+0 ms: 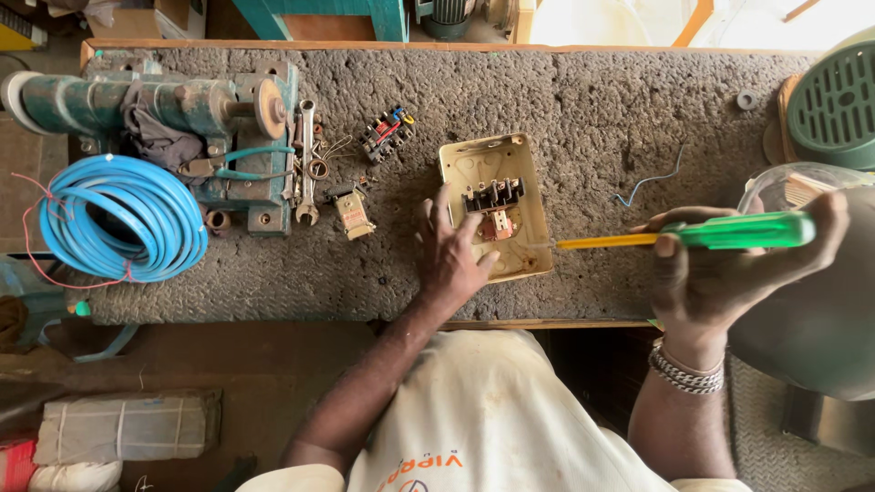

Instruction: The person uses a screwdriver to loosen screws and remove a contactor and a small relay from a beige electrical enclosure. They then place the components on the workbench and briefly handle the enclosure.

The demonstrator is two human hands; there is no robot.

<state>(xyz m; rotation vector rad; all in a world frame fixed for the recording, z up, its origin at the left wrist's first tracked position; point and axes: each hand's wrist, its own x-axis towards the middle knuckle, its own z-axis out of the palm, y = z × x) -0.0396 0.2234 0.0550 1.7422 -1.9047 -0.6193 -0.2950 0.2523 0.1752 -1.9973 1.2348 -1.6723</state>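
Observation:
A cream plastic switch box (510, 164) lies open on the rough grey bench, with a black terminal block (493, 194) and a small orange part inside it. My left hand (451, 255) rests on the box's near left edge, fingers spread and touching the terminal block. My right hand (720, 273) grips a screwdriver (693, 235) with a green handle and yellow shaft. Its tip points left at the box's right side.
A coil of blue cable (123, 219) and a green bench machine (164, 109) sit at the left. A spanner (306, 164), a small contact block with coloured wires (386, 132), a loose blue wire (649, 180) and a green fan cover (834, 105) lie around.

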